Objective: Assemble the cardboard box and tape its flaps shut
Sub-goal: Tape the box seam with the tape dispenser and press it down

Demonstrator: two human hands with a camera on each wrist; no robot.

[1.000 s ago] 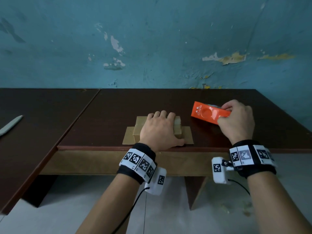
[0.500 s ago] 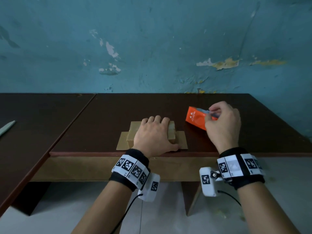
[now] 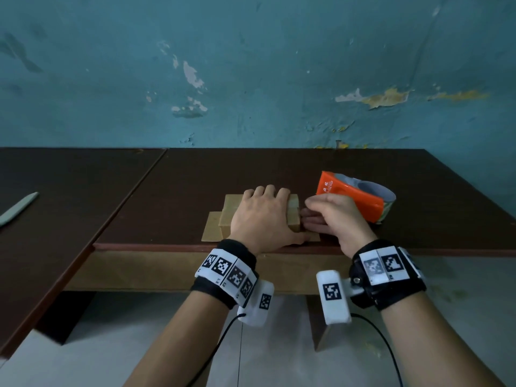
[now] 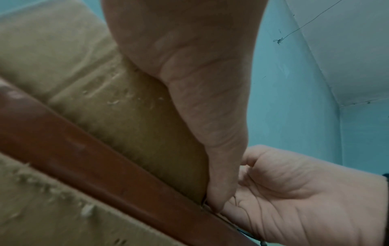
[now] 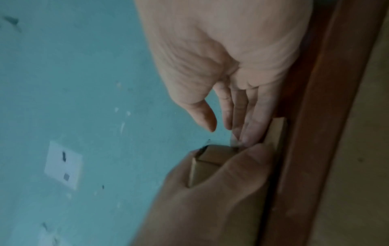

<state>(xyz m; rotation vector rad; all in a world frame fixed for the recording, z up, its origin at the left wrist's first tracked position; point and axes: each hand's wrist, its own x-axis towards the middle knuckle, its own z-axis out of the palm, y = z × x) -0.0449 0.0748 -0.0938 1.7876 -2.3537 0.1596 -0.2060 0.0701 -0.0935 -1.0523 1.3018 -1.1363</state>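
A small cardboard box (image 3: 229, 210) stands near the front edge of the dark table (image 3: 279, 169), with one flap (image 3: 211, 227) flat on its left. My left hand (image 3: 262, 216) lies over the box top, fingers over the far edge and thumb along the near side. In the right wrist view those fingers wrap the box (image 5: 210, 159) corner. My right hand (image 3: 329, 219) is beside the box, its straight fingers (image 5: 250, 123) touching the right end above the right flap (image 5: 275, 131). The orange tape dispenser (image 3: 351, 196) stands free just right of it.
A grey flat tool (image 3: 16, 208) lies on a second table at the left, joined by a seam (image 3: 134, 191). The blue wall runs along the far edge. The red-brown front edge (image 4: 105, 166) is right under both wrists.
My right hand has let go of the tape dispenser, which now stands on the table, and moved left to the box's right end. The left hand stays on the box.
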